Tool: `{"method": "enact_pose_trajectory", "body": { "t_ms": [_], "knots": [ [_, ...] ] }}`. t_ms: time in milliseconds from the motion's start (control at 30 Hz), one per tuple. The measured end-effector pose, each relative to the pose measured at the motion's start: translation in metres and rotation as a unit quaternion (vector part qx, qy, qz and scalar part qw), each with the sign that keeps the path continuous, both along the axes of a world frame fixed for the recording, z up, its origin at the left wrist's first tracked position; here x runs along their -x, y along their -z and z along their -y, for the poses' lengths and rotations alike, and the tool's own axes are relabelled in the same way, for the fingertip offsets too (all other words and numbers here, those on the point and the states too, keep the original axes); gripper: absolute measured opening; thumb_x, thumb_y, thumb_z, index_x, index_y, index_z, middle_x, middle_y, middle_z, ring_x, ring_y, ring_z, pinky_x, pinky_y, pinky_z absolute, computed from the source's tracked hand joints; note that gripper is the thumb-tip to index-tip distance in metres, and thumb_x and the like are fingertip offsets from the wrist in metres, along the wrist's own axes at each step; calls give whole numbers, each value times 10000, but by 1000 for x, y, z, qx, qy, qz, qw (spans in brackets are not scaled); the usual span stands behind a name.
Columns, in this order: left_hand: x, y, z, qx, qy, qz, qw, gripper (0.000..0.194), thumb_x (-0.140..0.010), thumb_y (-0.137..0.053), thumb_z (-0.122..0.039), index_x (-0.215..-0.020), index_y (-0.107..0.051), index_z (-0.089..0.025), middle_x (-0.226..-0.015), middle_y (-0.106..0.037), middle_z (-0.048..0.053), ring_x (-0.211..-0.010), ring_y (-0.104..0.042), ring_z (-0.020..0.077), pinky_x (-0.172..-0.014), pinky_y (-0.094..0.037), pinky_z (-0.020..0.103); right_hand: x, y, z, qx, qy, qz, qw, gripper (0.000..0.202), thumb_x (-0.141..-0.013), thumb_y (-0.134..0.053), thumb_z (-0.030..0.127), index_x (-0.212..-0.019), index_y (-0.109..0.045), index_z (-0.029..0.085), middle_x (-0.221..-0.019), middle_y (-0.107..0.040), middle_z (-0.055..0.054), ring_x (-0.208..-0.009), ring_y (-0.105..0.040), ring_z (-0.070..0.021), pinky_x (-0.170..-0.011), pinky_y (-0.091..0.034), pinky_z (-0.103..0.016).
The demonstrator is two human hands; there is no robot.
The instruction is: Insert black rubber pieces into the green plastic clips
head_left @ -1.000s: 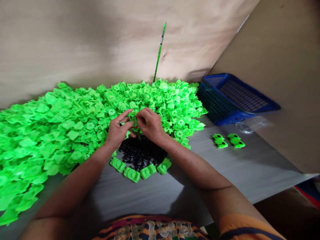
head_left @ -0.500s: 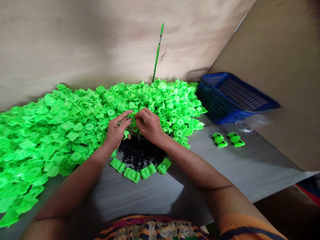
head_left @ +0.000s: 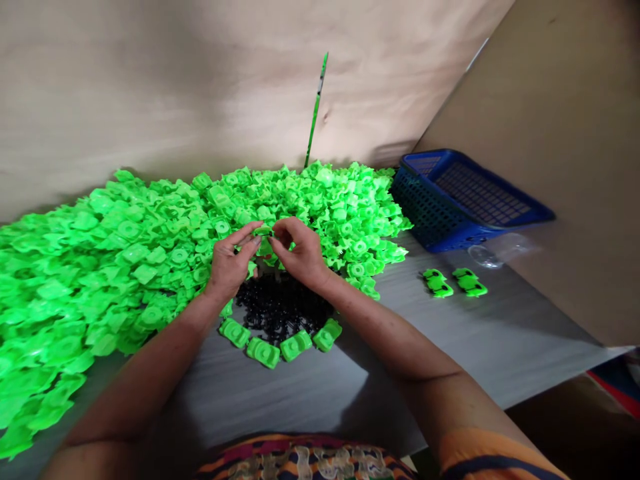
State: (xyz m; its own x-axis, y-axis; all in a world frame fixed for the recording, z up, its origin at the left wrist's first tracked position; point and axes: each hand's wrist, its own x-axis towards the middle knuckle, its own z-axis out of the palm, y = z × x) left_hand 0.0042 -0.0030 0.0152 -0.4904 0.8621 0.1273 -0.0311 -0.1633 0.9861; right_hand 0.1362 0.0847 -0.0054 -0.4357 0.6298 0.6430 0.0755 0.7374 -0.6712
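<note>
A green plastic toy car body (head_left: 263, 231) is gripped between the fingers and thumb of my left hand (head_left: 227, 265), above the front of the green heap. At its right side, the bent fingers and thumb of my right hand (head_left: 301, 250) pinch a small black part (head_left: 271, 235) against the body; its exact shape is too small to make out. Below both hands lies a dark pile of small black plastic parts (head_left: 280, 303). Several green car bodies (head_left: 263, 352) sit in a curved row along the near edge of that pile.
A large heap of green car bodies (head_left: 125, 257) covers the left and back of the grey table (head_left: 400, 360). Two green cars with black wheels (head_left: 437, 283) stand at the right. Behind them are a clear plastic piece (head_left: 485, 256) and a blue basket (head_left: 430, 207). A green-marked stick (head_left: 315, 113) leans on the wall.
My right thumb and fingers have shifted slightly and opened a little around the black part. More of the green car body now shows between my hands. The row and piles stay put.
</note>
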Motion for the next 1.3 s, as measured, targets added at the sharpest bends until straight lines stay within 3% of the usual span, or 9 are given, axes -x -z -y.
{"method": "enact_pose_trajectory", "body": {
  "t_ms": [167, 300, 400, 667, 933, 1300],
  "knots": [
    [4, 0, 1, 2, -20, -47, 999, 403, -737, -805, -360, -1110, -869, -222, -797, -740, -5, -546, -541, 104, -419, -464, 194, 3, 6, -4, 125, -38, -22, 991, 141, -860, -662, 313, -858, -539, 245, -785, -603, 17, -700, -558, -142, -692, -493, -283],
    [3, 0, 1, 0, -23, -59, 998, 417, -740, -800, -370, -1115, -864, -197, -844, -778, 19, -561, -589, 123, -417, -460, 203, 3, 7, -3, 162, -63, -38, 984, 192, -847, -691, 380, -879, -568, 238, -792, -631, 9, -729, -600, -149, -724, -518, -296],
    [3, 0, 1, -4, -18, -68, 998, 432, -747, -781, -372, -1130, -855, -186, -837, -772, 21, -568, -619, 139, -395, -454, 209, 2, 5, -1, 167, -71, -43, 982, 204, -861, -679, 409, -896, -585, 231, -798, -648, 4, -750, -622, -152, -744, -525, -300],
    [5, 4, 0, -27, -28, -113, 993, 418, -774, -761, -366, -1129, -866, -171, -745, -699, 8, -527, -529, 109, -462, -469, 230, 2, 3, 0, 167, -74, -53, 982, 260, -918, -643, 472, -880, -600, 218, -765, -646, 5, -722, -621, -144, -720, -518, -286],
    [9, 7, -1, -15, -23, -103, 994, 409, -771, -741, -353, -1118, -862, -172, -751, -710, 6, -543, -524, 110, -480, -447, 225, 6, 6, -2, 197, -100, -68, 973, 254, -899, -668, 461, -895, -576, 225, -774, -627, 11, -682, -600, -135, -648, -495, -265],
    [14, 14, -4, -18, -2, -61, 998, 352, -791, -737, -340, -1079, -871, -187, -600, -523, -31, -507, -436, 106, -404, -380, 206, 7, 9, -2, 139, -86, -55, 985, 208, -928, -648, 411, -894, -569, 222, -782, -598, 15, -729, -571, -141, -738, -491, -288]
  ]
}}
